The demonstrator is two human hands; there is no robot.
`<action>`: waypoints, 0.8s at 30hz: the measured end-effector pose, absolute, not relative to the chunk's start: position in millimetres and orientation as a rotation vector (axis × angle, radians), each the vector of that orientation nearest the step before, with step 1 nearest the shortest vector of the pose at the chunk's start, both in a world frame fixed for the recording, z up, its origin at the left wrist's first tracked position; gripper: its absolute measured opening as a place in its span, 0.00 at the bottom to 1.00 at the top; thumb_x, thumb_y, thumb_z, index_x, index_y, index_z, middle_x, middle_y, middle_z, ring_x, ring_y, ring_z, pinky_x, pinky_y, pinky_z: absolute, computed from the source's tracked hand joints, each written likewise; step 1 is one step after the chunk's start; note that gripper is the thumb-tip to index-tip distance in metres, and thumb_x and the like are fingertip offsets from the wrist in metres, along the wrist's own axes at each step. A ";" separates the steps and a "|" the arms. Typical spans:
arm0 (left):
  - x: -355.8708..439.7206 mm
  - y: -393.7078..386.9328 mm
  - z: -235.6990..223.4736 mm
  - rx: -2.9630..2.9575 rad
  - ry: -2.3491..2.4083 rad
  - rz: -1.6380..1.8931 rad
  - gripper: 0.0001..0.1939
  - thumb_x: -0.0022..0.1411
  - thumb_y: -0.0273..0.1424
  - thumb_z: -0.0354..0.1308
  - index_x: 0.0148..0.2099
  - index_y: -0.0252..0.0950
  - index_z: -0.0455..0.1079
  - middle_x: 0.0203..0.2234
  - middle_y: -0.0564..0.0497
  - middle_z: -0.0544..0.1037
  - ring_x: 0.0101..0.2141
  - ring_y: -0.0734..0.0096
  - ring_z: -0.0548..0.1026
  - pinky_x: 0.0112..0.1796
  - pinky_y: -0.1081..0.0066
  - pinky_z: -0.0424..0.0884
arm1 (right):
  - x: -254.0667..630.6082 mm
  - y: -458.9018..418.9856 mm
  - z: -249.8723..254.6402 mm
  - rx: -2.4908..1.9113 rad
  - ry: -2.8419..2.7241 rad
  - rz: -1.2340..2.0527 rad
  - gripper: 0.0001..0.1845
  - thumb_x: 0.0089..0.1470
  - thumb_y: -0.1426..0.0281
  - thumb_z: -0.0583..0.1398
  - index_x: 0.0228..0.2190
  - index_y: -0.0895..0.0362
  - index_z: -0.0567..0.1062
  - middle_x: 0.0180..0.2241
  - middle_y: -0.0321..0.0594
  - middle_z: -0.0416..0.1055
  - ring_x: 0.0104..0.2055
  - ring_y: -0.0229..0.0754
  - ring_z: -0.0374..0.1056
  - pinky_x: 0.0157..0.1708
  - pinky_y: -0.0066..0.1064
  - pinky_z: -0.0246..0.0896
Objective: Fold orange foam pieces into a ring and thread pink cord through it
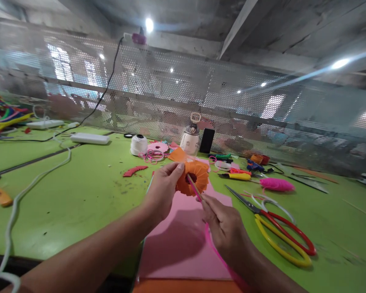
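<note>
An orange pleated ring (203, 174) with a hole in its middle is pinched at its left side by my left hand (162, 190), thumb on top. My right hand (223, 223) grips a thin wooden stick (194, 186), whose tip goes into the hole. A bright pink strand (212, 242) runs along the stick and hangs down past my right hand; how it is fixed to the stick cannot be made out. Beneath both hands lies a stack of pink sheets (177, 244). Behind the ring is a flat orange piece (177, 155).
Red-and-yellow-handled scissors (280, 228) lie open at the right, near a pink yarn bundle (277, 184) and a yellow cutter (239, 176). A white thread spool (139, 145), a bottle (189, 140) and a phone (207, 141) stand behind. A white cable (33, 187) crosses the left side.
</note>
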State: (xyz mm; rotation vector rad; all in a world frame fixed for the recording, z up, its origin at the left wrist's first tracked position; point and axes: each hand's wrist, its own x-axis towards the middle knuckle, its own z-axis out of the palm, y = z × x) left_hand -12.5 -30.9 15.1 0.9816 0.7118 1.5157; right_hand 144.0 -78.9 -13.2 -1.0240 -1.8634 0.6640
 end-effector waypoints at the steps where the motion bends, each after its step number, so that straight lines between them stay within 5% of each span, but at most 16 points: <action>1: -12.2 -30.7 14.9 0.985 0.724 1.518 0.09 0.57 0.32 0.59 0.30 0.32 0.73 0.23 0.49 0.76 0.24 0.74 0.71 0.27 0.75 0.65 | 143.5 -79.1 -12.8 -1.027 -1.837 0.731 0.15 0.61 0.61 0.54 0.36 0.58 0.74 0.25 0.38 0.63 0.26 0.37 0.58 0.25 0.29 0.55; 6: -12.8 -28.3 14.9 1.001 0.725 1.525 0.08 0.57 0.32 0.58 0.30 0.32 0.72 0.23 0.50 0.75 0.25 0.75 0.71 0.28 0.75 0.65 | 139.4 -75.0 -6.6 -0.974 -1.499 1.359 0.17 0.59 0.58 0.55 0.36 0.60 0.70 0.15 0.23 0.45 0.16 0.30 0.38 0.15 0.24 0.32; 12: -14.6 -22.6 10.5 1.091 0.834 1.529 0.10 0.56 0.34 0.58 0.27 0.32 0.69 0.21 0.50 0.73 0.22 0.75 0.68 0.25 0.75 0.62 | 142.3 -61.5 -10.2 -1.030 -1.549 1.382 0.19 0.57 0.54 0.56 0.36 0.58 0.69 0.15 0.24 0.50 0.15 0.30 0.44 0.15 0.23 0.41; 24: -8.9 -27.0 9.5 1.101 0.759 1.586 0.09 0.57 0.35 0.58 0.29 0.34 0.68 0.24 0.53 0.72 0.27 0.75 0.69 0.30 0.75 0.65 | 142.1 -71.1 -17.2 -1.109 -1.653 0.923 0.18 0.59 0.57 0.56 0.36 0.59 0.76 0.17 0.28 0.49 0.18 0.32 0.43 0.16 0.26 0.39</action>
